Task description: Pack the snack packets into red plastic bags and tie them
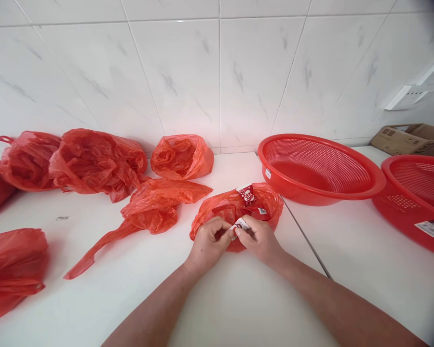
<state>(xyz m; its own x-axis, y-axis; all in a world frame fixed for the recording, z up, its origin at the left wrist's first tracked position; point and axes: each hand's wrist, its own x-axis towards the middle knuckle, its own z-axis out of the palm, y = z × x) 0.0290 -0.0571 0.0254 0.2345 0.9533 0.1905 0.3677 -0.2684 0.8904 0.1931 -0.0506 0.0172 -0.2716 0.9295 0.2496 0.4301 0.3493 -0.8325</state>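
My left hand (209,241) and my right hand (259,237) meet at the near rim of an open red plastic bag (271,200) on the white counter. Both pinch a small red-and-white sachet (239,224) between thumbs and fingertips. Inside the bag lie more small red packets (246,194), one standing up at the far side. Both forearms reach in from the bottom of the view.
Several more red plastic bags lie to the left: a crumpled one (155,205), a knotted one (183,156), fuller ones (94,161) and one at the near left (12,270). A red colander basket (320,166) stands right, another (417,200) beyond it. A cardboard box (407,139) sits at the far right.
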